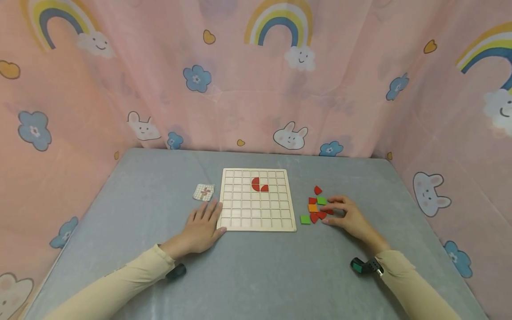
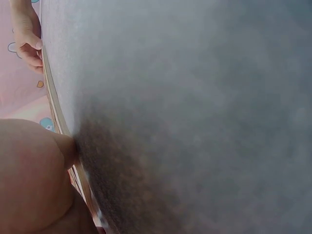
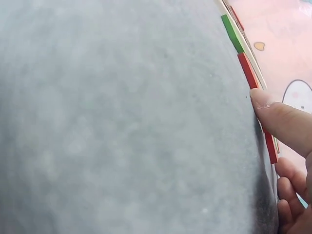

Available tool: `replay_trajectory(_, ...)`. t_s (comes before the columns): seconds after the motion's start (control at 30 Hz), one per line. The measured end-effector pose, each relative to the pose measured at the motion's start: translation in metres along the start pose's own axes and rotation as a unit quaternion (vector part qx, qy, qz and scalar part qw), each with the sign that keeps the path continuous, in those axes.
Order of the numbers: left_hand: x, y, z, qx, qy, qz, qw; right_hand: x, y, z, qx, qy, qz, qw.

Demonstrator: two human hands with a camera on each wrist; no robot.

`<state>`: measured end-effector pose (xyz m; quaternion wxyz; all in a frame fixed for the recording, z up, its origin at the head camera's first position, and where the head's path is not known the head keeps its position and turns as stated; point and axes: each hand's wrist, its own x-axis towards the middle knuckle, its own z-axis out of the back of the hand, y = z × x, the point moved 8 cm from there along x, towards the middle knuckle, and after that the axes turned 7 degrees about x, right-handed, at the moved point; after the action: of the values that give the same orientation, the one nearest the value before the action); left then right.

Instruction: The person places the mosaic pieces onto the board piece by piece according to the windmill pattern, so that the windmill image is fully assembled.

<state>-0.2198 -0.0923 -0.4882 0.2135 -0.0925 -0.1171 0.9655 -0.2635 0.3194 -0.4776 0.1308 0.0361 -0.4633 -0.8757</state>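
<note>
I remotely logged one right hand (image 1: 349,219), grip parted, red pieces (image 1: 314,218) just left of it, left hand (image 1: 201,231) farther off, flat.

On the table (image 1: 256,275), the grid board (image 1: 248,211) lies between your left hand (image 1: 201,229), at its left edge, and your right hand (image 1: 351,218), at the loose tiles (image 1: 313,208) to its right. Pieces (image 1: 256,182) lie in the board's far half; a card (image 1: 204,192) lies left of it.
</note>
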Motion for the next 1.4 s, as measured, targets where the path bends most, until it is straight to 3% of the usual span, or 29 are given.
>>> replay_trajectory(0.27,0.0015,0.0023,-0.0033,0.011,0.002,0.000,0.9999,0.0012,-0.0030,-0.0014,-0.003,-0.013,0.007,1.000)
replay_trajectory(0.97,-0.0030,-0.0040,0.0046,0.001,0.017,0.005,0.9998,-0.0012,0.0011,-0.0011,-0.003,-0.044,0.009,0.999)
replay_trajectory(1.4,-0.0023,-0.0026,0.0034,-0.003,0.009,0.002,1.0000,0.0030,0.0028,0.0034,0.016,-0.064,-0.013,0.998)
